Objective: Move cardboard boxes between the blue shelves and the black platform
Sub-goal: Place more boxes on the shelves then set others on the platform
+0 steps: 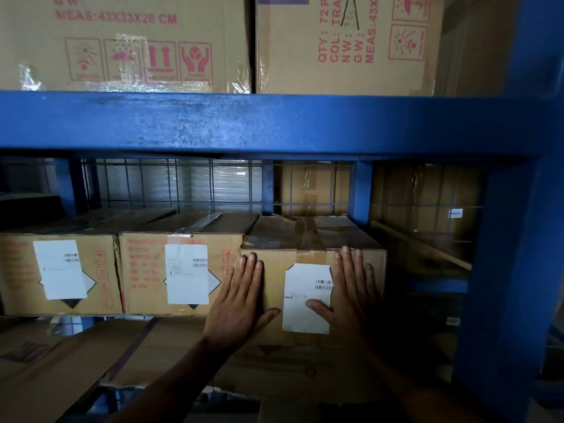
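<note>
One upper carton (122, 50) reads "MEAS:43X33X28 CM".

1. Blue shelving (532, 56): painted metal frame that fills the view.
2. Front crossbeam (274, 123): wide and horizontal, with paint scuffed pale in patches.
3. Right upright (512, 270): a broad blue post that meets the crossbeam and runs to the bottom edge.
4. Rear posts (361, 190): narrower blue verticals at the back of the bay.
5. Wire mesh (171, 184): a grid panel across the back.
6. Corrugated surface (232, 181): grey with horizontal ribs, seen through the mesh.
7. Light: dim below the crossbeam, brighter above it, with deep shadow at lower right.
</note>
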`<state>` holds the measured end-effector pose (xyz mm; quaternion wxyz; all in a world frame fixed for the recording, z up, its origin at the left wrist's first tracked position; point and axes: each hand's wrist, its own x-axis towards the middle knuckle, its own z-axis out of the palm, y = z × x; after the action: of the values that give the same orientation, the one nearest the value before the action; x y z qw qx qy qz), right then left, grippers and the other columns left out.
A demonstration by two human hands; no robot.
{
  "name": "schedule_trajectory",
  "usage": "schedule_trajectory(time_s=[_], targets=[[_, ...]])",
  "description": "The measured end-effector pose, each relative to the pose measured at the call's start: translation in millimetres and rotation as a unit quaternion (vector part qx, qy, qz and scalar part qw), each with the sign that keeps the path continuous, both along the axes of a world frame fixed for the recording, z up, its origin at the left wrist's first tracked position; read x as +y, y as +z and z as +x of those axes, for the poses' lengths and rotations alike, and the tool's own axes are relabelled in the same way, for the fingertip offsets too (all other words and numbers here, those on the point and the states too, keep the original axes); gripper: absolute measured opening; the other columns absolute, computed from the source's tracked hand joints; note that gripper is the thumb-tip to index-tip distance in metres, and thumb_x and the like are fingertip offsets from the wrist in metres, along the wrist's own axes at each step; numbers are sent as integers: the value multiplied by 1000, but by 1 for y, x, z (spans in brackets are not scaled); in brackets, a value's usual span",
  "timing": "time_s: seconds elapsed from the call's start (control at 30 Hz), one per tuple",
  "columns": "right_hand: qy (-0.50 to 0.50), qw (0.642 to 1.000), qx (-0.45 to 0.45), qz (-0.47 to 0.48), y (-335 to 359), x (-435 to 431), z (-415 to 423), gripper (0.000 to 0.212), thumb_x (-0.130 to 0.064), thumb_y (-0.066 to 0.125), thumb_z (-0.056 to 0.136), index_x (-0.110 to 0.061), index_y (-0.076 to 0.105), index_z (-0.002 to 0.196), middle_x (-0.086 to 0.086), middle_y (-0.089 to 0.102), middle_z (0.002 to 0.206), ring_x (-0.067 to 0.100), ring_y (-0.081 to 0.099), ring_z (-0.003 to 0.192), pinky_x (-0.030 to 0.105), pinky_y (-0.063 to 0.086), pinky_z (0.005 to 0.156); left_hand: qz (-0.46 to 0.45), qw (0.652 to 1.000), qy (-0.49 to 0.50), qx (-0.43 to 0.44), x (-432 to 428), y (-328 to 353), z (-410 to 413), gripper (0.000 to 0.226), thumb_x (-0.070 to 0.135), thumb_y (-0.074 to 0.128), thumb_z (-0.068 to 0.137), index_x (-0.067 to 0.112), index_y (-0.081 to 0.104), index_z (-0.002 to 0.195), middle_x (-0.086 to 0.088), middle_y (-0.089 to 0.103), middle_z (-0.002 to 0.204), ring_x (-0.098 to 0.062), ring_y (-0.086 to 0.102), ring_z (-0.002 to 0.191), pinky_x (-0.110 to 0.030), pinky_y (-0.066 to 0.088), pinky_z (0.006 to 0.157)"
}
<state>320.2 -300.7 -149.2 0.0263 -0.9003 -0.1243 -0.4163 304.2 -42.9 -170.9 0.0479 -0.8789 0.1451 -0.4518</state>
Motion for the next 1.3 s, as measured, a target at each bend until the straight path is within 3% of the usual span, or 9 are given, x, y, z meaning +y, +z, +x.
schedule_trajectory(time_s=[0.33,0.5,0.67,0.8,0.93,1.0,1.1,1.23,1.3], targets=[[-8,995,96,0,-25,-6,81,117,-83,57,65,-3,37,148,21,21,157,43,23,144,58,21,113,35,997,11,68,-18,-6,72,99,76,40,87,3,24,152,-23,18,159,-36,22,147,-50,30,116],[-15,997,70,-18,-36,4,113,121,-74,77,53,0,42,143,26,31,152,46,27,139,59,22,109,34,995,56,69,-17,-11,103,96,72,30,89,-3,26,149,-30,24,154,-41,18,145,-47,6,119],[-32,994,96,-34,-35,7,104,121,-68,79,55,0,39,146,25,30,154,46,25,142,58,21,111,32,994,70,80,-20,-17,102,102,70,48,85,-5,26,150,-31,21,156,-44,20,146,-52,16,121],[-27,990,135,-41,-21,3,82,122,-54,84,50,-2,34,148,24,23,157,44,25,143,58,25,110,5,993,60,103,-28,-8,82,83,41,63,91,-6,27,149,-31,21,155,-45,24,144,-55,35,112],[8,981,194,17,5,-3,43,121,-58,83,53,-6,31,150,18,26,157,40,29,142,58,28,110,-32,986,22,164,-29,2,46,86,30,60,91,2,10,155,-19,4,161,-34,11,150,-47,25,119],[86,963,238,95,11,1,15,105,-39,80,75,-7,18,153,10,18,160,31,20,147,43,18,118,-53,976,8,211,-23,6,23,91,37,55,93,10,-4,156,-10,-6,163,-27,3,152,-40,11,123],[183,902,328,212,7,12,-12,86,-9,76,83,-4,23,150,10,32,154,27,32,142,17,24,107,-77,975,15,209,-2,11,-16,84,43,50,95,15,3,158,-6,12,164,-24,20,149,-39,15,122],[58,942,312,113,-2,47,-46,87,-53,66,81,-11,30,148,14,35,151,35,33,137,44,29,111,-47,966,112,227,52,6,-68,78,47,46,95,13,13,157,-9,24,161,-25,22,148,-42,15,120],[51,952,298,48,-1,72,-65,84,-63,60,81,-15,34,145,10,42,146,34,38,132,46,32,106,-53,958,155,234,86,1,-94,77,51,47,94,14,17,155,-8,27,159,-25,24,147,-44,19,118]])
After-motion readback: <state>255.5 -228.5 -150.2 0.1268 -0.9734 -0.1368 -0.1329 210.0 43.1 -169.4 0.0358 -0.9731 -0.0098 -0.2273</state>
